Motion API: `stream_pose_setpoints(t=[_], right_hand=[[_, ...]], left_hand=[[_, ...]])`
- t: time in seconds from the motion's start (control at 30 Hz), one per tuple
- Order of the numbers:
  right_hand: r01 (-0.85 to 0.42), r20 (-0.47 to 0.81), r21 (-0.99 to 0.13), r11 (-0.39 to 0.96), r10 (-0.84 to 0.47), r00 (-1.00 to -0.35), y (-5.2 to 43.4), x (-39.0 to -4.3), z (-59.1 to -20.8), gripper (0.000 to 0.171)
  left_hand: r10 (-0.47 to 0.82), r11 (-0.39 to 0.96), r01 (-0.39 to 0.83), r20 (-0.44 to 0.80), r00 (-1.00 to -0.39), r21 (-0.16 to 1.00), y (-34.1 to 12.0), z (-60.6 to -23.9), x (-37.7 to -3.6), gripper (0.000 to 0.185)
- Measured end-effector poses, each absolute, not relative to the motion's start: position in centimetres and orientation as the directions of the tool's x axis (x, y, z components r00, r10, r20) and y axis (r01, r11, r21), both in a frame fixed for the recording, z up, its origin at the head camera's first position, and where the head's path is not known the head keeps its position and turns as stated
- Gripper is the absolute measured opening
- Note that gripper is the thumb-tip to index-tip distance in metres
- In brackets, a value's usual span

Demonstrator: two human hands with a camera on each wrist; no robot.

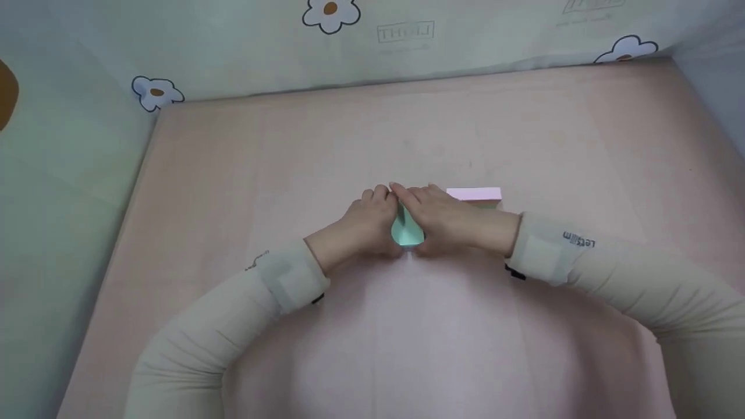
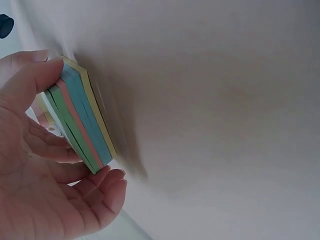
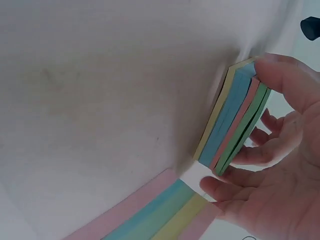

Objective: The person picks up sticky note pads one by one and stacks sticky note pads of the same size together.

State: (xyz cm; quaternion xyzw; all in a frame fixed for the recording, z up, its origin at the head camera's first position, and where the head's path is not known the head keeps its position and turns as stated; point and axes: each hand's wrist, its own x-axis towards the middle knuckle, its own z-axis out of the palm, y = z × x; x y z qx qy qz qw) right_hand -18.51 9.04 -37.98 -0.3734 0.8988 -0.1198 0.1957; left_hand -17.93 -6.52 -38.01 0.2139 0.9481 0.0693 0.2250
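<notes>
Between both hands' grasping fingers (image 2: 40, 67), sticky-note pad (image 1: 405, 228) on edge, long axis near-to-far.

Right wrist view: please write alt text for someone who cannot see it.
A right hand grips a stack of coloured sticky notes, thumb on its top edge and fingers curled under it, over a pale pink table. A second striped pad, pink, blue and yellow, lies on the table below.

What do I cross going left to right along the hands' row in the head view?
Left sleeve → left hand → green paper pad → right hand → right sleeve.
</notes>
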Motion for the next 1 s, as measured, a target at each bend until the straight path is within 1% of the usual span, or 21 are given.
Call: stream_pose_setpoints(t=[0.2,0.4,0.67,0.8,1.0], right_hand=[[-0.603,-0.31,-0.346,0.719,-0.694,-0.65,8.7,-18.8,-38.0,0.099],[-0.581,-0.338,-0.354,0.733,-0.679,-0.651,8.8,-19.1,-38.1,0.1],[-0.595,-0.369,-0.316,0.739,-0.674,-0.64,8.3,-19.1,-38.0,0.104],[-0.585,-0.385,-0.308,0.75,-0.661,-0.644,8.0,-19.1,-37.9,0.105],[-0.582,-0.391,-0.298,0.757,-0.653,-0.649,7.9,-19.1,-37.9,0.105]], left_hand=[[0.453,0.892,0.4,-0.406,-0.794,0.212,-6.3,-37.9,-17.9,0.097],[0.456,0.89,0.407,-0.394,-0.798,0.206,-6.1,-38.1,-18.1,0.098],[0.493,0.869,0.473,-0.357,-0.794,0.148,-6.4,-38.4,-17.9,0.094],[0.492,0.869,0.471,-0.362,-0.791,0.153,-6.6,-38.4,-17.9,0.093],[0.495,0.869,0.45,-0.354,-0.793,0.207,-6.7,-38.5,-17.9,0.096]])
